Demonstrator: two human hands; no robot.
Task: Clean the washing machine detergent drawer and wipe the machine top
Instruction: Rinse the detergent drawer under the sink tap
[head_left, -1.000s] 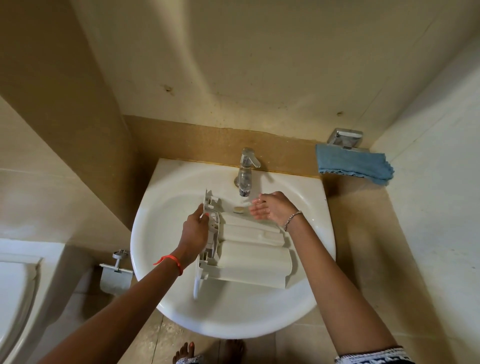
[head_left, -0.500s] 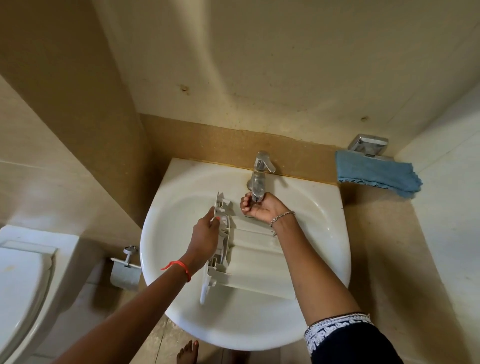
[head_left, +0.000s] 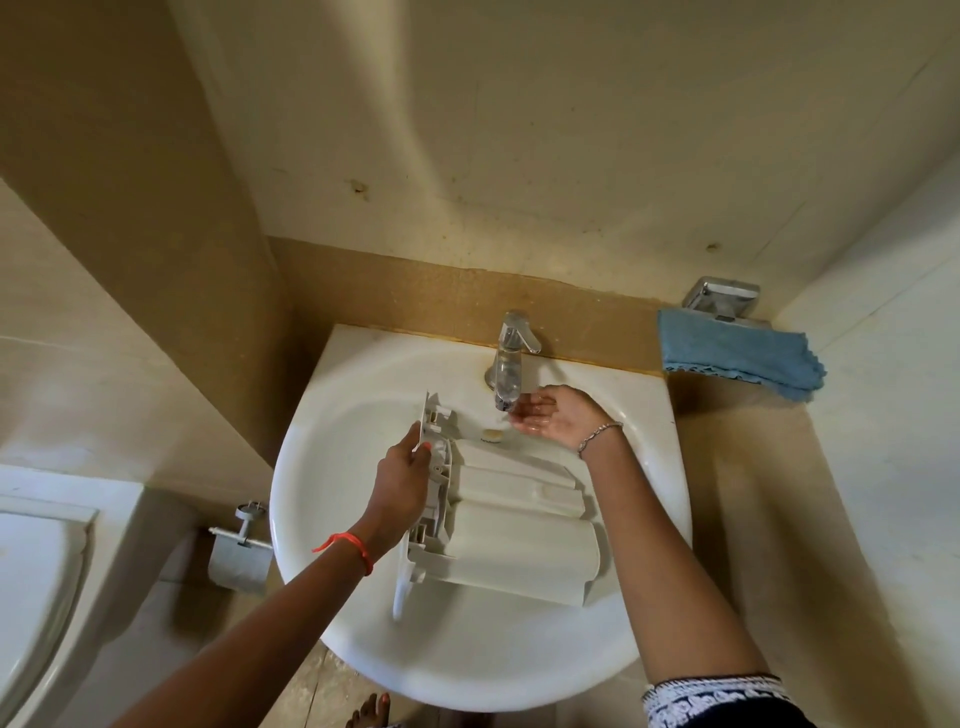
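Observation:
The white detergent drawer (head_left: 514, 525) lies upside down across the white sink (head_left: 332, 499). My left hand (head_left: 402, 480) grips the drawer's front panel at its left side. My right hand (head_left: 553, 415) is held palm up, wet, with relaxed fingers right under the spout of the chrome tap (head_left: 511, 358); it holds nothing. A small beige soap piece (head_left: 491, 435) rests in the basin just behind the drawer.
A folded blue cloth (head_left: 737, 356) lies on the ledge right of the sink, before a chrome holder (head_left: 722, 299). A toilet (head_left: 36, 597) and a paper holder (head_left: 241, 551) stand at lower left. Tiled walls close in behind and on both sides.
My right hand has turned from a curled grasp around the tap spout to an open palm beneath it. My left hand keeps its hold on the drawer.

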